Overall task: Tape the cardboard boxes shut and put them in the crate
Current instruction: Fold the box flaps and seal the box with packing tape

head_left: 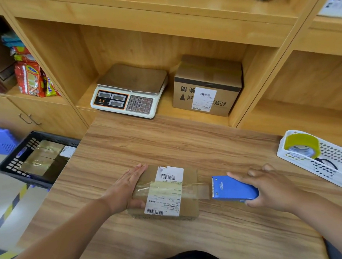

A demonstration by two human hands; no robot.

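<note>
Under the left fingers (137, 170): a flat brown cardboard box (191, 206) with a white shipping label (166, 190) lies on the wood-grain table (167, 145), its taping apparently midway.
Done on this box: a clear strip of tape (202, 190) already runs across the top and label and reaches past the box's right end.
Left on this box: by my judgement, the strip must be cut, pressed down over the right end, and the box carried to the crate.
Left hand (127, 188): lies flat on the box's left end, fingers straight and close together and pressing down, thumb along the near side.
Right hand (271, 189): fingers (238, 175) curl over a blue handheld tape dispenser (233, 188), thumb beneath it; it is gripped firmly.
Box relative to right fingers: just to their left and apart from them, joined only by the stretched tape that runs to the dispenser's toothed edge.
Beyond the left fingers: a black perforated plastic crate (12, 160) sits lower, beside the table, with taped boxes (40, 158) already inside, so part of the job is done.
Beyond the right fingers: a white plastic basket (331, 170) holds a yellowish tape roll (302, 142).
Farthest from both hands: a larger brown cardboard carton (207, 82) stands on the shelf beside a white digital scale (131, 91); it appears taped, but is not in the crate.
</note>
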